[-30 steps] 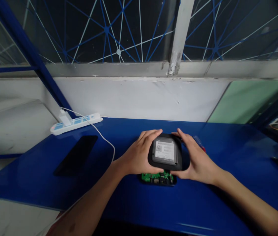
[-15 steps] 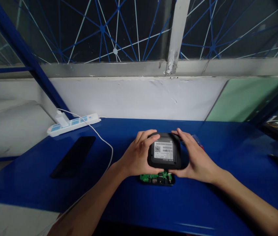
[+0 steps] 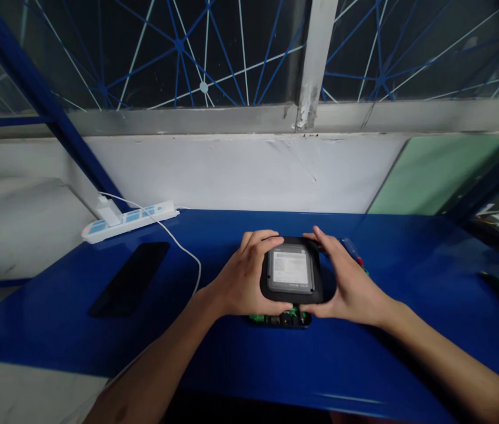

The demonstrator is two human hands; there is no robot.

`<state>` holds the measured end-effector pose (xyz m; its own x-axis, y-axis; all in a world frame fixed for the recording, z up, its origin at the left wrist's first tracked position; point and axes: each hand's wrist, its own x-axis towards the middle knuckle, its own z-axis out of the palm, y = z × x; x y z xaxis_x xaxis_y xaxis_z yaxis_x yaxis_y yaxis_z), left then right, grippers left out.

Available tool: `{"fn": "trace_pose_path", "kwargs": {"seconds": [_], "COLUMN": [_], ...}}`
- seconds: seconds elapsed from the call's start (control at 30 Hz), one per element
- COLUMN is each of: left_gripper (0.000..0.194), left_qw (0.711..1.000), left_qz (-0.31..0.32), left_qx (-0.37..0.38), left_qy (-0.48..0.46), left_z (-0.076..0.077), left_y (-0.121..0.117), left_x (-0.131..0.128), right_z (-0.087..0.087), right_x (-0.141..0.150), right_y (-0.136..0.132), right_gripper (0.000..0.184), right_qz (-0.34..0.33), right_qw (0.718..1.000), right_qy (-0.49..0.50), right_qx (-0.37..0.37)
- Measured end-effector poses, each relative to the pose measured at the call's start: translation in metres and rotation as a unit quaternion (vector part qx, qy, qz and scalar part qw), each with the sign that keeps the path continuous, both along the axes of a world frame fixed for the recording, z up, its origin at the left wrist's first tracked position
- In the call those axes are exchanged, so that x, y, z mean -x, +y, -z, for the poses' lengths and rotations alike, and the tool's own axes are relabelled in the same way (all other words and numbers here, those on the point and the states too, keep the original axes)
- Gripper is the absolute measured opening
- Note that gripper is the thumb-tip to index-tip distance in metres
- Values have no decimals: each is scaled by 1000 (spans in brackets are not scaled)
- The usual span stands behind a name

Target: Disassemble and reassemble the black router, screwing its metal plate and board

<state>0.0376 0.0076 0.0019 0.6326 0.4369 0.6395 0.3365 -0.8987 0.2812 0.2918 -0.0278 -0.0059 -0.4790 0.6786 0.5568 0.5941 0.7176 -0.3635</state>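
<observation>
Between both hands is a black plastic device cover [image 3: 291, 292], with a white printed label facing up. My left hand [image 3: 246, 275] grips its left side, thumb along the near edge and fingers over the far edge. On the opposite side my right hand [image 3: 347, 280] holds the right edge, its thumb at the near corner. Just below the cover lies a green circuit board [image 3: 281, 320] in a black shell on the table; most of it is hidden by the cover. Whether cover and shell touch I cannot tell.
Left on the blue table [image 3: 232, 365] lies a black phone-like slab [image 3: 130, 280]. Behind it a white power strip [image 3: 132, 221] holds a plugged-in charger [image 3: 109, 210], whose white cable [image 3: 183, 244] runs towards my left arm. A blue and red tool-like object [image 3: 352, 250] lies behind my right hand.
The cover has tilted a little, so its label now catches the light, and less of the circuit board shows below it. Both hands keep their hold. The view has shifted slightly.
</observation>
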Motion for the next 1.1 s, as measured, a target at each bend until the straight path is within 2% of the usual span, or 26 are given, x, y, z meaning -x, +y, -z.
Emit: {"fn": "trace_pose_path", "kwargs": {"seconds": [0.2,0.37,0.57,0.77,0.97,1.1], "left_gripper": [109,107,102,92,102,108], "left_qw": [1000,999,992,970,963,963], "left_qz": [-7,-7,-45,-93,-89,-81], "left_qx": [-2,30,82,151,198,200], "left_qy": [1,22,89,169,161,159], "left_z": [3,2,0,-4,0,3], "left_y": [0,-5,-19,-29,-27,-25], "left_x": [-2,5,17,19,21,22], "right_z": [-1,1,6,13,13,13], "right_x": [1,8,18,23,23,22], "right_y": [-3,-5,-11,-12,-11,-11], "right_gripper": [128,129,129,130,128,128], "right_qz": [8,-1,-19,-20,-17,-17], "right_qw": [1000,1000,995,986,983,979], "right_qy": [-4,2,-23,-36,-36,-33], "right_qx": [3,28,96,162,182,199]}}
